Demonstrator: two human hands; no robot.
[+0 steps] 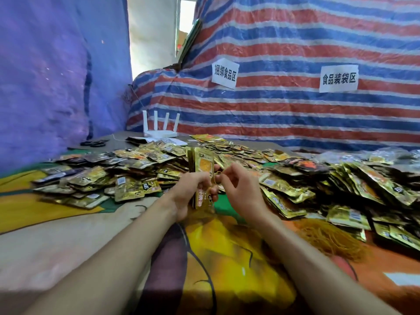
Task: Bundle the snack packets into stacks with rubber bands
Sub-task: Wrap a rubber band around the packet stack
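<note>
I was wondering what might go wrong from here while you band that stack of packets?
1. The left hand grips only the lower part of the upright stack of packets, so its top could fan out while the band goes on.
2. The rubber band pinched by the right hand might snap back or slide off the glossy foil.
3. The heap of loose packets lies close by; a dropped stack would mix into it.

Bright daylight from rear doorway [181, 26], soft focus, wide-angle edge bending
</note>
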